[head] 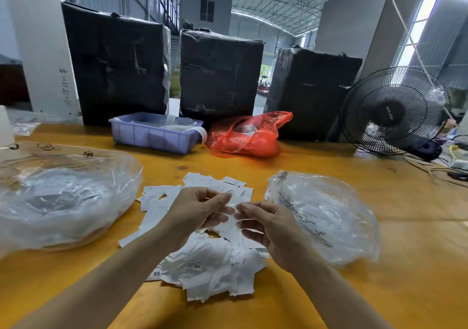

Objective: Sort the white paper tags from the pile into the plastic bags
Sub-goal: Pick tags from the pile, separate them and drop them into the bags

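Both hands hover above the pile of white paper tags (202,247) spread on the yellow table (329,290), near the table's near edge. The left hand (195,212) and the right hand (268,232) meet fingertip to fingertip over the middle of the pile, fingers curled, pinching what looks like a thin, blurred tag between them; what exactly each hand holds is hard to make out. To the left of the pile lies a large clear plastic bag (63,199) with tags inside, and to the right, just beside the right hand, a second printed clear bag (326,214). Farther back stand a blue tray (152,136), a red plastic bag (248,136), three black wrapped boxes (220,75) and, far right, a fan (395,110).
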`<state>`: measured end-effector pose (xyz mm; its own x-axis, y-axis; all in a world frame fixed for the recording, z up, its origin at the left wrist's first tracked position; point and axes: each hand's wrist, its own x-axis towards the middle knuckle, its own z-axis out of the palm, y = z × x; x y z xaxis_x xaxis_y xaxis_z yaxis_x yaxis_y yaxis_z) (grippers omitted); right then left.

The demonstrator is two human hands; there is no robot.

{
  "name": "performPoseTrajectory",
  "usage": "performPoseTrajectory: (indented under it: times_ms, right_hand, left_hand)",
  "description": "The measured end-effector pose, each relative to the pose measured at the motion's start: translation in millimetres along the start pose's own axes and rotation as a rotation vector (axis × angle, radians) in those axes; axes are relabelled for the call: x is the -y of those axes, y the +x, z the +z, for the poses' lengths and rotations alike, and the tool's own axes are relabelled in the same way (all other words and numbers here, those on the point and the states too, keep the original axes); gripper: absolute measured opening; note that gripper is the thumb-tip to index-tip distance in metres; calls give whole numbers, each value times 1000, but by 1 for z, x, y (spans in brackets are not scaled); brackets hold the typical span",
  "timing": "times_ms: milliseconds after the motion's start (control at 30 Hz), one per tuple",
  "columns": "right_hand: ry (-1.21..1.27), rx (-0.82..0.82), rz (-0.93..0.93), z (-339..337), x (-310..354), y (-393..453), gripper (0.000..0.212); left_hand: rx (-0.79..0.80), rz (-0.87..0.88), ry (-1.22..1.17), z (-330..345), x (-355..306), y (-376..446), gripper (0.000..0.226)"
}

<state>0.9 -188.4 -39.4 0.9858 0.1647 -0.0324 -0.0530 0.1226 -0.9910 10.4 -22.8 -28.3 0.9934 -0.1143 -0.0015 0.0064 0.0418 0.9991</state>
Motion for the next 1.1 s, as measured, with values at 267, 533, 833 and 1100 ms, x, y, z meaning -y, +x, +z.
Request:
performPoseTrajectory:
  times_ms: [267,533,833,1100]
  right_hand:
    - [-125,21,-11,0,1,-3,15]
    - [-84,37,-19,-2,1,-2,17]
    - [-1038,-135,-185,-49,9,8,10]
    - [-1252,37,-129,-43,-9,17,60]
  left_hand:
    - [-42,57,173,-5,6,3,35]
    - [37,63,145,0,5,-1,47]
    - [-54,27,104,-8,9,6,16]
    - [-49,19,136,-5,12,6,18]
